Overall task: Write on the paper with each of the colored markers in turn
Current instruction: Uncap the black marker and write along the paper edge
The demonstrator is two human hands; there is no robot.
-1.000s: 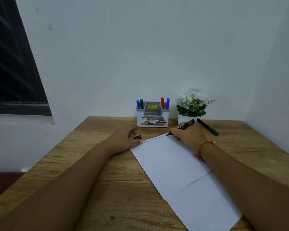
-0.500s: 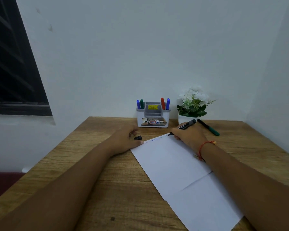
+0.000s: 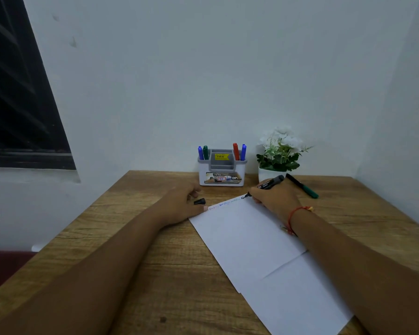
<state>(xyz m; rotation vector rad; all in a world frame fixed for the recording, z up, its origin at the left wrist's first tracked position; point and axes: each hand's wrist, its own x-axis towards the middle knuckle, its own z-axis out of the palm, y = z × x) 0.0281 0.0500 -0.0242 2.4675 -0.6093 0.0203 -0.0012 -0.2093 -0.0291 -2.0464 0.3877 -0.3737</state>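
Counter (image 3: 131,238) is brown wood grain with darker streaks; paper (image 3: 252,238) is plain white, with scribbles (image 3: 225,203) along the far edge going reddish, blue, greenish, then black. Black marker (image 3: 270,183), black cap (image 3: 199,201), loose marker (image 3: 302,187) part black and part green; holder (image 3: 223,183) is white with a grey insert, yellow sticker (image 3: 222,156) and multicoloured label (image 3: 222,177), holding left blue marker (image 3: 200,153), green marker (image 3: 205,152), red marker (image 3: 235,151) and right blue marker (image 3: 243,151). Plant (image 3: 279,151) has white flowers and green leaves, pot (image 3: 266,174) white, wrist thread (image 3: 298,210) red-orange, wall (image 3: 228,68) off-white, window (image 3: 17,105) near black.
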